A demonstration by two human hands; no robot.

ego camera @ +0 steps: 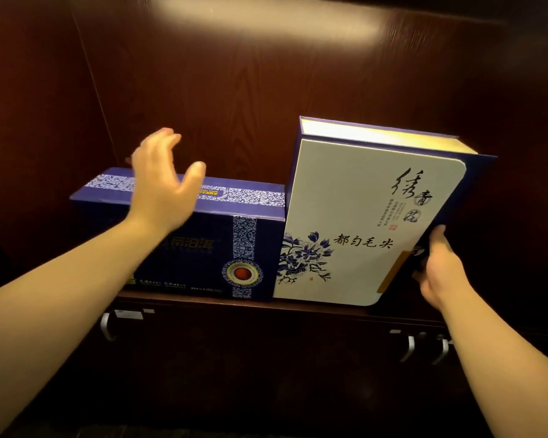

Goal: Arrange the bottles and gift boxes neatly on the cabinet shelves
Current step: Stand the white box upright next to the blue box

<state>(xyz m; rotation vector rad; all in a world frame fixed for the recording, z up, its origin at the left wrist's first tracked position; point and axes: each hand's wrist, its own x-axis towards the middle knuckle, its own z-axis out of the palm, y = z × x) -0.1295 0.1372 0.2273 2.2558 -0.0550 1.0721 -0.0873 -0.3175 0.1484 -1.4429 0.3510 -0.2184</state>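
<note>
Where boxes (pixel 361 216) stand, dark wooden shelf (pixel 298 306)

Head view looks down, close, at cabinet shelf (pixel 298 306).

White gift box (pixel 361 216), front: black brush chars 都匀毛尖 by the blue flower, bigger calligraphy top right, small print under it too tiny to read. Blue gift box (pixel 222 248): gold chars blurred, part hidden, unreadable
</note>
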